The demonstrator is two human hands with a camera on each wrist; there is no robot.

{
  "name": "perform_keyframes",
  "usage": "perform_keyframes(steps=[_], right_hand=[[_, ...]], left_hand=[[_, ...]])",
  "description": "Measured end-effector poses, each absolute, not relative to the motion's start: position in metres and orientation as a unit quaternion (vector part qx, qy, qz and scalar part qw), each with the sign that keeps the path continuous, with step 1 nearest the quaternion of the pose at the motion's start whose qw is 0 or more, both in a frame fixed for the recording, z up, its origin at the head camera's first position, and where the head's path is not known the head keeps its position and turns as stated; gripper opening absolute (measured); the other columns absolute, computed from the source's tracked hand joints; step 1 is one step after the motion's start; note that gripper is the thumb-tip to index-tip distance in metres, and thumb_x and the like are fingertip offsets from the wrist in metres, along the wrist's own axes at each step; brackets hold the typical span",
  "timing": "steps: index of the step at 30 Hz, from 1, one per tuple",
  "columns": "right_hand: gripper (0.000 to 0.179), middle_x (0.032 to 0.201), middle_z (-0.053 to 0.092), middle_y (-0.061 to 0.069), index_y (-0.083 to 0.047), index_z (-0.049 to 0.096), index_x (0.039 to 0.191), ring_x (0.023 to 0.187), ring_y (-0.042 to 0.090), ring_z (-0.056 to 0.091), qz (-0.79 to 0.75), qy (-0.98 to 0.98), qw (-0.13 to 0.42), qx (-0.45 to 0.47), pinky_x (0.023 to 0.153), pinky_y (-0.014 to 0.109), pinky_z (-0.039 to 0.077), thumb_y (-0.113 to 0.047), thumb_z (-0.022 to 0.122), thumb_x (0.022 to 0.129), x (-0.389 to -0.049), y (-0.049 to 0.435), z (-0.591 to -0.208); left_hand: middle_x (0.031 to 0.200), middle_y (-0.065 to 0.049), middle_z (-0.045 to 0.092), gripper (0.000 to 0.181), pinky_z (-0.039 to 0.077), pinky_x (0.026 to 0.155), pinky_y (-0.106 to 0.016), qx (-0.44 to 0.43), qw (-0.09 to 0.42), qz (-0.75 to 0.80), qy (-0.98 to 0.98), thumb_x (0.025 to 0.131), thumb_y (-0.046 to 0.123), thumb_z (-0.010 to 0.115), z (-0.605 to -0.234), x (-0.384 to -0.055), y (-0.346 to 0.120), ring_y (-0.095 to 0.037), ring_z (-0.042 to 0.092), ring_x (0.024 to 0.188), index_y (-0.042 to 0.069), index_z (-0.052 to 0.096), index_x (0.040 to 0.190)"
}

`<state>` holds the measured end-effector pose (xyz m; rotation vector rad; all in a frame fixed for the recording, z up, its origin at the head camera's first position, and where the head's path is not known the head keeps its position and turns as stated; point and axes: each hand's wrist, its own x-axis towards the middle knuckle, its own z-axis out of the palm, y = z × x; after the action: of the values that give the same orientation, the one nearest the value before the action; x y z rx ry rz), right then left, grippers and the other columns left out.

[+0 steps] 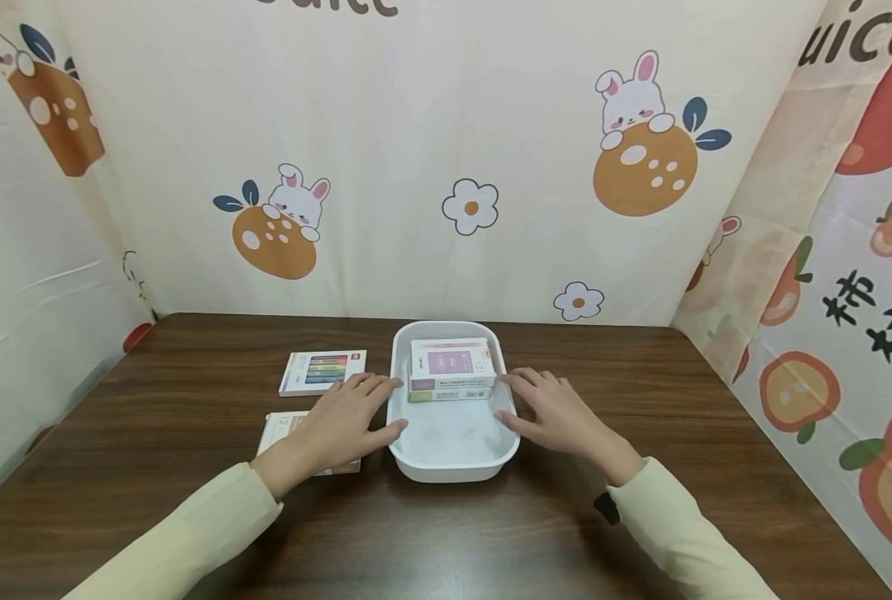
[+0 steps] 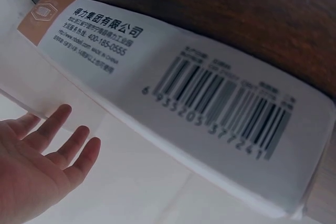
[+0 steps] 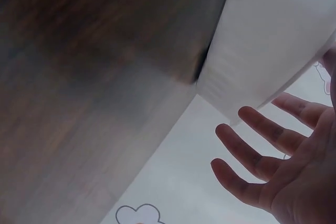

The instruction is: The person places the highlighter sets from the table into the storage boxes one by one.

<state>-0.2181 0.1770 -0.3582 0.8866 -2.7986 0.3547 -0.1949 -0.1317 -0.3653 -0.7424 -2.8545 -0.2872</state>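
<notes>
A white rectangular tray stands on the table between my two hands. In its far half, a white box with a purple panel lies on another flat box with a greenish edge. My left hand is at the tray's left rim, fingers spread and relaxed. Opposite, my right hand has its fingertips right at the right rim, beside the tray wall in the right wrist view. Partly hidden under my left forearm lies a white and orange box; its barcoded side fills the left wrist view.
A flat white box with a picture of coloured sticks lies left of the tray, beyond the left hand. The dark wooden table reaches back to a patterned curtain, with more cloth at both sides.
</notes>
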Motion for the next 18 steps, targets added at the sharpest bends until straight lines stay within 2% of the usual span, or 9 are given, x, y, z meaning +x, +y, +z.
perform_keyframes(steps=[12,18], right_hand=[[0.048,0.125,0.055,0.009,-0.011,0.051,0.128,0.11,0.031,0.054,0.149,-0.942,0.084,0.29,0.087,0.058,0.041,-0.035,0.057,0.087,-0.215,0.176,-0.368],[0.046,0.125,0.055,0.006,-0.012,0.051,0.128,0.109,0.029,0.055,0.156,-0.938,0.097,0.294,0.085,0.054,0.042,-0.034,0.057,0.087,-0.215,0.176,-0.37]], left_hand=[[0.127,-0.007,0.053,0.061,0.04,0.095,-0.05,-0.249,0.087,-0.095,-0.96,0.086,0.057,0.045,-0.365,-0.194,-0.131,-0.026,0.046,0.12,0.015,0.047,0.132],[0.128,-0.006,0.053,0.061,0.039,0.096,-0.05,-0.25,0.088,-0.087,-0.96,0.088,0.057,0.042,-0.366,-0.194,-0.132,-0.026,0.046,0.121,0.016,0.046,0.132]])
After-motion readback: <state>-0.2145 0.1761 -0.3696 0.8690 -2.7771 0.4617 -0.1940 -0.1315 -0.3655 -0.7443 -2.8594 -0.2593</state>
